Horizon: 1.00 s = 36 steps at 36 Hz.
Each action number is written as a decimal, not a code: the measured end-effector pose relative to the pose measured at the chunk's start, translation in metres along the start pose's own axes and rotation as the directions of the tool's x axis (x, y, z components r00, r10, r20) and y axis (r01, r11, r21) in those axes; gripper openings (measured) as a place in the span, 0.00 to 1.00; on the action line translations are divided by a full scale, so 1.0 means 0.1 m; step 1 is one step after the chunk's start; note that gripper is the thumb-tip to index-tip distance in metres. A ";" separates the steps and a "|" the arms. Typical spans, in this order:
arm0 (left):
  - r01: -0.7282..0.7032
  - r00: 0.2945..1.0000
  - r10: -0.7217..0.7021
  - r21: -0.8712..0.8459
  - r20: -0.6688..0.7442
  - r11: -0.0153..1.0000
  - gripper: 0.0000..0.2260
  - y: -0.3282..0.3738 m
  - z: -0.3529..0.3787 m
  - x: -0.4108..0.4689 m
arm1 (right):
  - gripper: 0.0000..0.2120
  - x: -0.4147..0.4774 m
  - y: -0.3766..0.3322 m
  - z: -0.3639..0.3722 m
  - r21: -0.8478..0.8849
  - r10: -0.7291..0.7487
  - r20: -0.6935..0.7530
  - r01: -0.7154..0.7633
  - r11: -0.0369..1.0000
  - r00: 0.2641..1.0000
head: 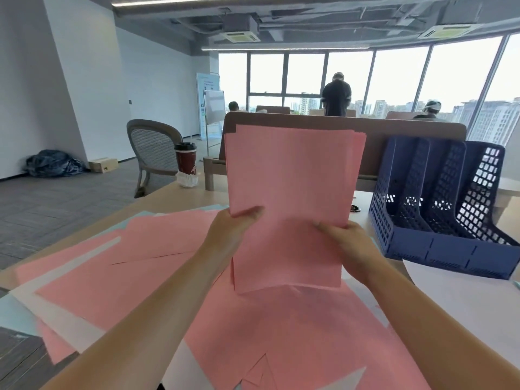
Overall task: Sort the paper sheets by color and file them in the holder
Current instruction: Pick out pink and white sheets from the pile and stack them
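Forearms reach forward from both lower corners, bare, and meet at a pink paper stack (292, 178) that I hold upright in front of me. My left hand (233, 229) grips its left edge about two-thirds of the way down, thumb laid across the near face and fingers curled behind; my right hand (349, 246) grips the right edge a little lower in the same way, thumb tip pressed into the sheet. The stack's top edges are not flush, with several sheets fanning out at the upper right corner. Its lower edge is down at the loose pink sheets (140, 263) spread over the table (174, 198), though I cannot tell whether it touches them. White sheets (67, 319) and pale blue sheets (14, 311) stick out from under that spread on the left, and another white sheet (450, 305) lies to my right. The blue mesh file holder (439, 249) stands on the table near my right hand, apart from the stack, its three slots open upward and toward me. Behind the stack runs a brown desk divider (408, 142); a red coffee cup (185, 159) sits at the table's far left edge.
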<state>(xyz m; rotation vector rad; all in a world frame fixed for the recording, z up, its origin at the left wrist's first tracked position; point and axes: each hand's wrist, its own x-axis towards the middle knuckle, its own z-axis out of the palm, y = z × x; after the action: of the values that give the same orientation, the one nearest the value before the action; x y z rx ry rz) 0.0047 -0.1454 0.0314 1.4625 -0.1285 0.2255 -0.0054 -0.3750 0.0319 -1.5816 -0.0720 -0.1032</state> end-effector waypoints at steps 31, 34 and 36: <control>0.198 0.943 -0.049 0.438 -0.328 0.877 0.08 0.12 -1.30 -0.27 | 0.05 0.25 0.08 1.55 -0.345 -0.025 0.126 0.068 0.936 0.992; 0.229 0.937 -0.045 0.512 -0.346 0.828 0.09 0.11 -1.59 -0.21 | 0.06 0.40 0.13 1.90 -0.475 0.028 0.170 0.057 0.878 0.985; 0.254 0.923 -0.026 0.559 -0.383 0.789 0.10 0.10 -1.76 -0.16 | 0.10 0.50 0.17 2.10 -0.553 0.072 0.232 0.071 0.830 0.970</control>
<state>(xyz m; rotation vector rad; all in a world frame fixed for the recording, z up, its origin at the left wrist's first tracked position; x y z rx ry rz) -0.0226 0.0292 0.0189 2.0308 0.3922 0.4334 0.0501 -0.1658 0.0184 -2.1817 -0.2539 0.0838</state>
